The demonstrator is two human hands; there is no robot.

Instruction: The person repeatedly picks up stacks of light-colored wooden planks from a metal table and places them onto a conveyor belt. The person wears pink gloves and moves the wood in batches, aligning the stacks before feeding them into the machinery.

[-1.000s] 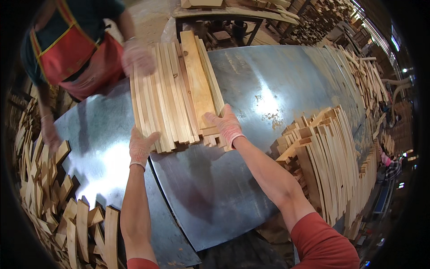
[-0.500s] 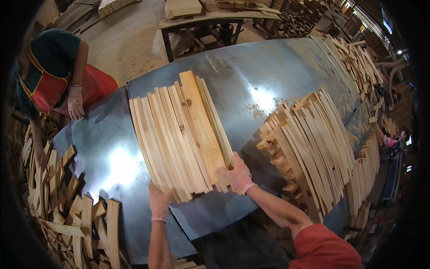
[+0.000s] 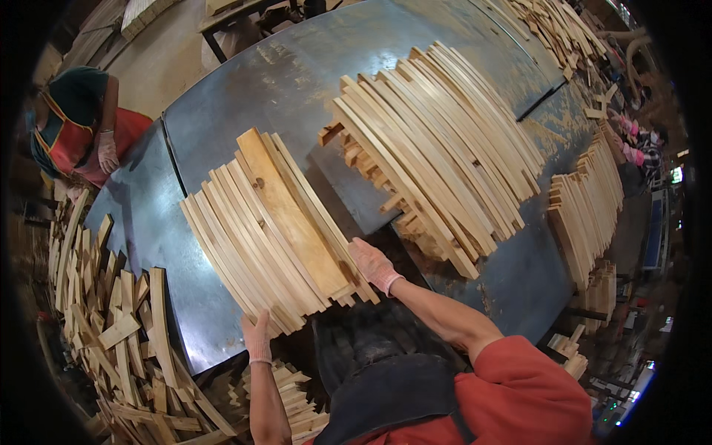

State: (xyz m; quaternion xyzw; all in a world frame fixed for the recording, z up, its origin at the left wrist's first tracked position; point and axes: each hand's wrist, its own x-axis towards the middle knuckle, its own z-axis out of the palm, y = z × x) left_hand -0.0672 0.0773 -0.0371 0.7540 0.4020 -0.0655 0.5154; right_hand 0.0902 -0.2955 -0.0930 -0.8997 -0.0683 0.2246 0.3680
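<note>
A row of wooden slats (image 3: 252,230) stands packed side by side on the metal table, with one wider, darker board on top near its right side. My left hand (image 3: 256,340) grips the near left corner of this row, thumb against the slats and the other fingers partly hidden. My right hand (image 3: 374,265) presses on the row's right side, its fingers along the outermost slat. The row is squeezed between both hands. Thin pale gloves cover both hands. The slats' near ends reach the table's front edge.
A larger stack of slats (image 3: 445,148) lies to the right on the metal table (image 3: 274,74), with another stack (image 3: 589,200) beyond. Loose wood pieces (image 3: 119,326) are heaped at the left. A co-worker in a red apron (image 3: 122,141) stands at the far left.
The row of slats has come nearer to my body and its near ends meet the table edge. My right hand has slid onto the row's right side. The view has turned right.
</note>
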